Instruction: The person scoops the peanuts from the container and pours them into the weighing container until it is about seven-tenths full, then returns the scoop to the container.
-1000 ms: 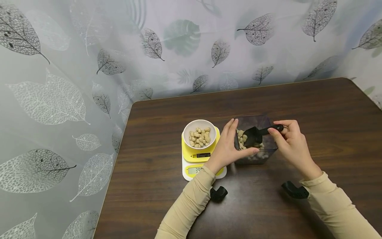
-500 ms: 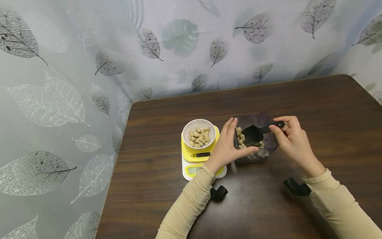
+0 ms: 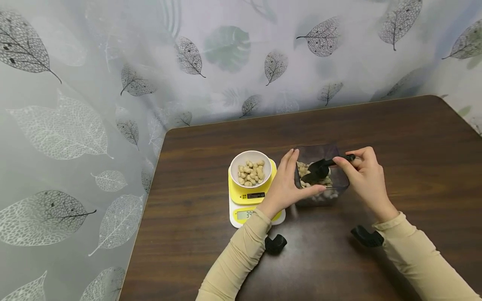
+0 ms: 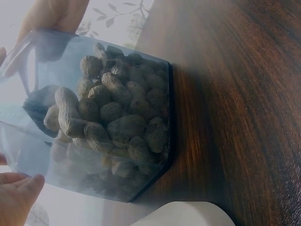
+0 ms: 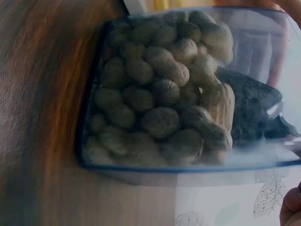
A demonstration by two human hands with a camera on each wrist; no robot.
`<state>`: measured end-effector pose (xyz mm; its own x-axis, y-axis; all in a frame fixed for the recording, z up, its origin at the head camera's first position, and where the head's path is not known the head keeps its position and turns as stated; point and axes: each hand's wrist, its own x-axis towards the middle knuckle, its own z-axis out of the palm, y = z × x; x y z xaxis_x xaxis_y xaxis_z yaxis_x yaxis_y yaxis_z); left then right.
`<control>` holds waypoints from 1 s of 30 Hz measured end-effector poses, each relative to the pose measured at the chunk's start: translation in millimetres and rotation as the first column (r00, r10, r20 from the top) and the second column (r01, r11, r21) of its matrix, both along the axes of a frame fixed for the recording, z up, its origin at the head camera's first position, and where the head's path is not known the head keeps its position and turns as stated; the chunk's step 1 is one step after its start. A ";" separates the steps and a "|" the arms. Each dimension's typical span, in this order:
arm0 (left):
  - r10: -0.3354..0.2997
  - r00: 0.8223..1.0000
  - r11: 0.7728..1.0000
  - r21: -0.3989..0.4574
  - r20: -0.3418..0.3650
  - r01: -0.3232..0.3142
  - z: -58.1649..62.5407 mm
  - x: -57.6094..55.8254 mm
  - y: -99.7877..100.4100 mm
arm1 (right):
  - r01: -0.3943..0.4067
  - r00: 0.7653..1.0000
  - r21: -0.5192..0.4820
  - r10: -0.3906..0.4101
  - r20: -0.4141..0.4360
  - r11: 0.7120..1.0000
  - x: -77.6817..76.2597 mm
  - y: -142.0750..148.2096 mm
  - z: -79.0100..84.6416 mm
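Observation:
My left hand (image 3: 285, 184) holds the near-left side of a clear, smoky plastic box (image 3: 340, 182), thumb along its front and fingers at its left side. Peanuts (image 4: 113, 108) in the shell lie in the box. With thumb and fingers my right hand (image 3: 367, 177) grips the handle of a small black scoop (image 3: 320, 169), whose head is down among the peanuts and tilted. The right wrist view shows the scoop (image 5: 249, 106) through the box wall, beside the peanuts. Left of the box, a white bowl (image 3: 235, 164) of peanuts stands on a yellow and white kitchen scale (image 3: 239, 196).
The scale's display (image 3: 244, 215) is partly hidden by my left sleeve. Black curved pieces (image 3: 275, 244) show beside both forearms. The brown wooden table (image 3: 188, 175) meets leaf-patterned curtains (image 3: 226, 83) at its back and left.
My right hand has shifted slightly left and the scoop has turned, its head now steeper and lower in the peanuts. The left hand, box, bowl and scale stay about where they were.

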<state>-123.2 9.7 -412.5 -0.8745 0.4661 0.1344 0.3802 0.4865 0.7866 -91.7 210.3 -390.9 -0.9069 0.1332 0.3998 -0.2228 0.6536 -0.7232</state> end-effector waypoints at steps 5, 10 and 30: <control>-0.008 1.000 1.000 -0.001 0.019 0.008 -0.2 0.2 -0.5 | -0.031 0.999 -0.003 0.031 -0.021 1.000 -2.8 -2.2 -0.6; -0.003 1.000 1.000 0.006 0.021 0.003 -0.2 -0.2 -1.5 | -0.132 0.989 0.073 0.136 -0.057 0.989 -1.6 0.8 -1.2; 0.000 1.000 1.000 -0.004 0.004 0.001 0.8 -1.2 -1.0 | -0.076 0.994 -0.001 0.076 0.075 0.997 -4.2 3.7 -0.7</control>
<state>-124.4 8.7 -411.8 -0.8748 0.4670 0.1289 0.3770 0.4891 0.7866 -95.9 214.0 -391.6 -0.9418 0.0620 0.3303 -0.2170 0.6384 -0.7385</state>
